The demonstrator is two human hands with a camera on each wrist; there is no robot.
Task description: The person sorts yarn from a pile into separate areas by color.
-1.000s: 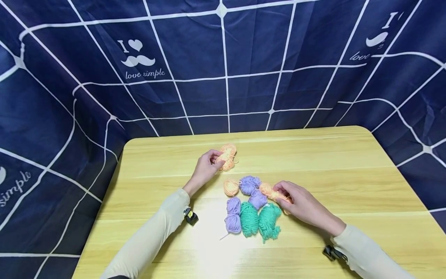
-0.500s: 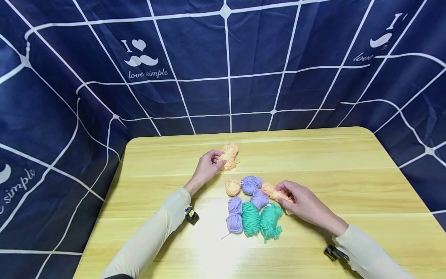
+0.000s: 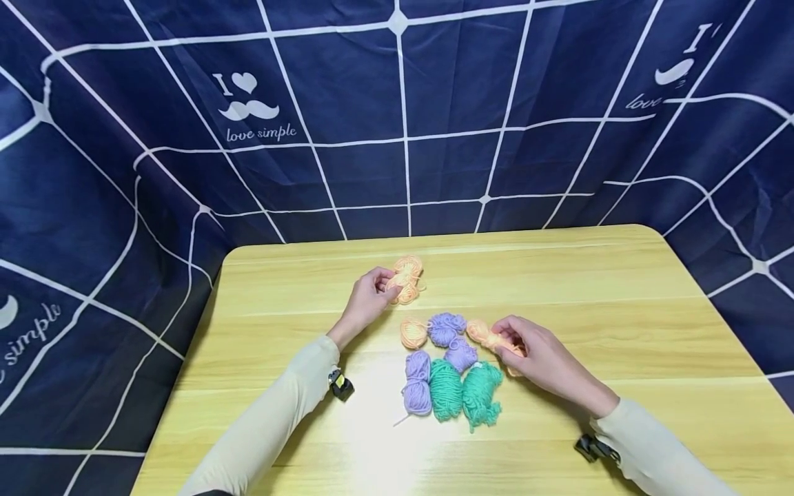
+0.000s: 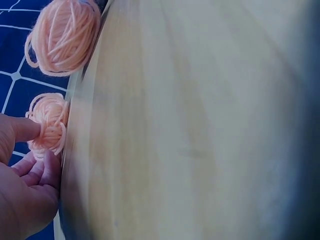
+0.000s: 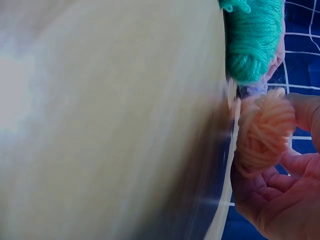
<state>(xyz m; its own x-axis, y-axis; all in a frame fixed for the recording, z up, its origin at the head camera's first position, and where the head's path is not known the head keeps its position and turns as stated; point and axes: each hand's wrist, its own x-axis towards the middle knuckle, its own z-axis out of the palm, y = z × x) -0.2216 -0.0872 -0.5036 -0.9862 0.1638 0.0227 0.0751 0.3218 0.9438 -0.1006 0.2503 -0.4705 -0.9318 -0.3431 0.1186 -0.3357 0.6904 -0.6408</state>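
Observation:
In the head view my left hand [image 3: 366, 300] pinches a peach yarn skein [image 3: 407, 272] near the back of the table. The left wrist view shows thumb and fingers around one end of that skein [image 4: 49, 117]. My right hand [image 3: 546, 358] grips the right end of another peach skein [image 3: 480, 333], lying slantwise; its held end [image 5: 267, 132] shows in the right wrist view. Left of it sits a purple skein [image 3: 446, 329], tied in the middle, with a small peach ball [image 3: 413, 333] beyond. Two green skeins [image 3: 445, 390] and a lilac skein [image 3: 417, 386] lie in front.
The yarn lies on a light wooden table [image 3: 298, 275] with rounded back corners. Dark blue cloth [image 3: 347, 172] with white grid lines hangs behind and at both sides. Small black devices [image 3: 340, 384] are worn on both wrists.
My right hand has shifted slightly up and right with its peach skein, leaving a little more space beside the purple skein. The left hand stays on its skein.

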